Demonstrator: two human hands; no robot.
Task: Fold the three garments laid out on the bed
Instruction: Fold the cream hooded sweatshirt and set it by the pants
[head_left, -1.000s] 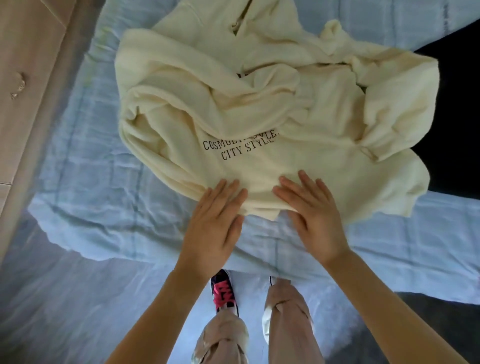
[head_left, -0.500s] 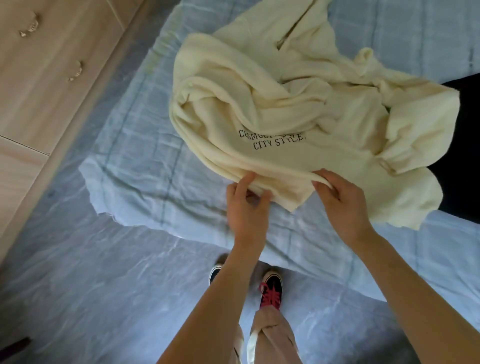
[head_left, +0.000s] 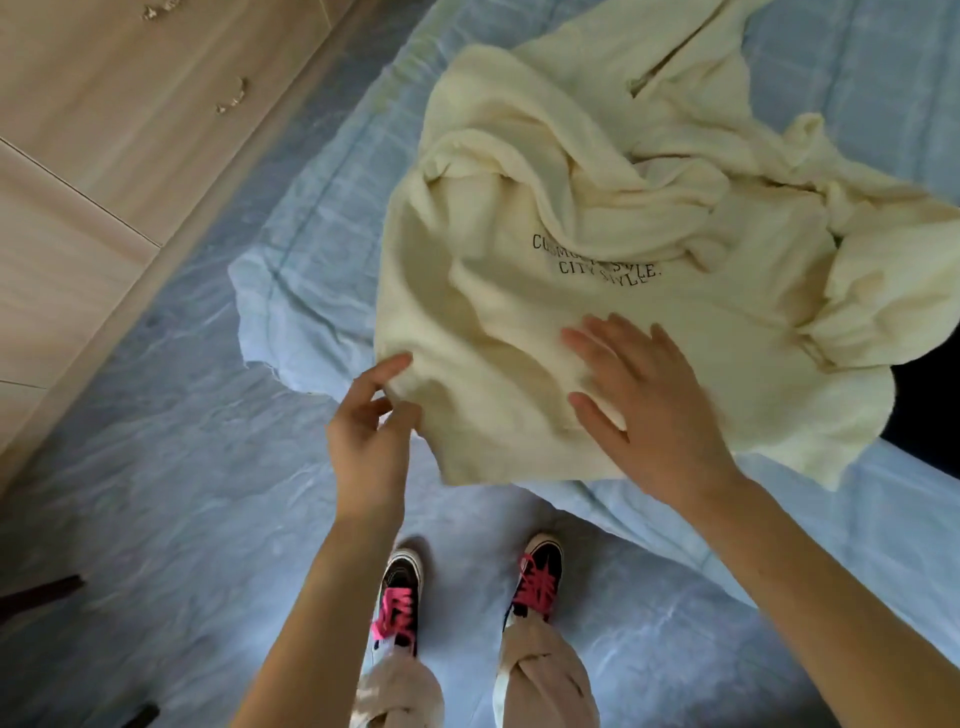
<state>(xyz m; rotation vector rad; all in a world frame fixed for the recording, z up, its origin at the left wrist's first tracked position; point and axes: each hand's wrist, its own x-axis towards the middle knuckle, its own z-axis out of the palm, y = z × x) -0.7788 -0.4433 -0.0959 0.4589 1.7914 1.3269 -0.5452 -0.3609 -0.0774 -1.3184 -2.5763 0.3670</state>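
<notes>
A cream hoodie (head_left: 519, 291) with dark "CITY STYLE" lettering lies crumpled on the corner of the bed (head_left: 311, 218), which has a pale blue sheet. Its hem hangs at the bed's near edge. My left hand (head_left: 371, 441) pinches the hem's left corner between thumb and fingers. My right hand (head_left: 644, 405) lies flat on the hoodie's lower front, fingers spread. A dark garment (head_left: 930, 415) shows at the right edge, partly under the hoodie. No third garment is in view.
A wooden wardrobe (head_left: 104, 130) with small metal handles stands to the left. The blue sheet drapes down over the floor around my feet in black shoes with pink laces (head_left: 537, 577). A dark object (head_left: 36, 597) lies at the lower left.
The hem has been pulled out and spread wider toward the left. My right hand let go of the hem and now lies flat on the fabric. My view shifted left.
</notes>
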